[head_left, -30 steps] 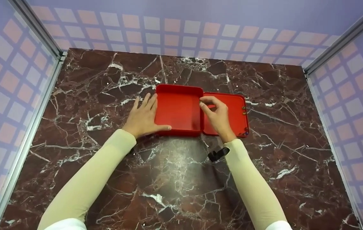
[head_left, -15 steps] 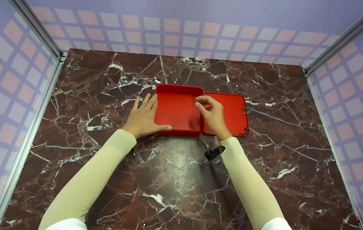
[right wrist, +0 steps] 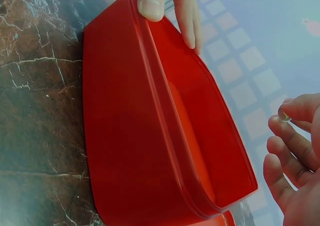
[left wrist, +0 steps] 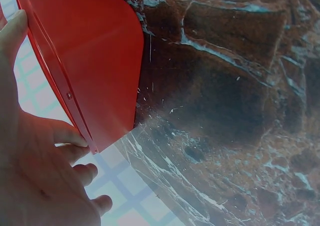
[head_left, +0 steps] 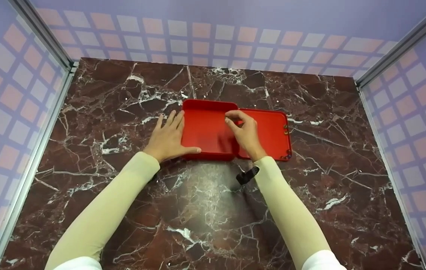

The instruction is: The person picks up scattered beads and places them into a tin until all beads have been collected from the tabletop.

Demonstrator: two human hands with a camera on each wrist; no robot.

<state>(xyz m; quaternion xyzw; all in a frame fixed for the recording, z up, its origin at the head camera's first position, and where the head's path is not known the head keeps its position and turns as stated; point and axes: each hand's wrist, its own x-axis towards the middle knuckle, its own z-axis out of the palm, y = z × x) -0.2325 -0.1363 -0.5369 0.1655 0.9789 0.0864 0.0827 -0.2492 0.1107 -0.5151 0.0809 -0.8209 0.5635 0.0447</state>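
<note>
On a dark-red, white-veined marbled tabletop (head_left: 329, 112), the right hand (head_left: 247, 133) pinches a small, clear, round bead (right wrist: 285, 115) at its fingertips, above an open, shiny red rectangular box (head_left: 213, 156) (the left hand (head_left: 168, 138) spreads against its left rim).

1 box (head_left: 205, 129), 1 lid (head_left: 271, 131), min. 5 marbles (right wrist: 284, 115)

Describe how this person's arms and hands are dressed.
Both the left hand and right hand are bare, without gloves. Close-fitting pale yellow sleeves cover the forearms down to the wrists, plain and without visible markings. White fabric shows above them at the picture's lower edge. A small black device juts from the right sleeve near the wrist; no cable is visible.
</note>
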